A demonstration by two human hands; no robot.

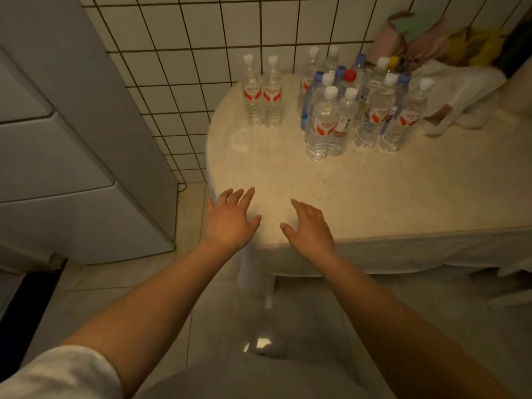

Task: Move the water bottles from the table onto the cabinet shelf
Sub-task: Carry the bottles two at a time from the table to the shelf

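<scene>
Tiled-corner table (359, 197): your left hand (230, 220) and right hand (309, 228) splayed, empty — upright bottle pair (262, 96) ahead, nearer your left.

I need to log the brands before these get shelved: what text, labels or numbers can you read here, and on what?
No text is legible.
Pair of bottles by the wall: red and white labels, wording blurred.
Cluster of bottles: red-white and blue labels, print too small to read.
Bottle with a pale label: dark marks, unreadable.
Bag on the table: no readable print.
</scene>
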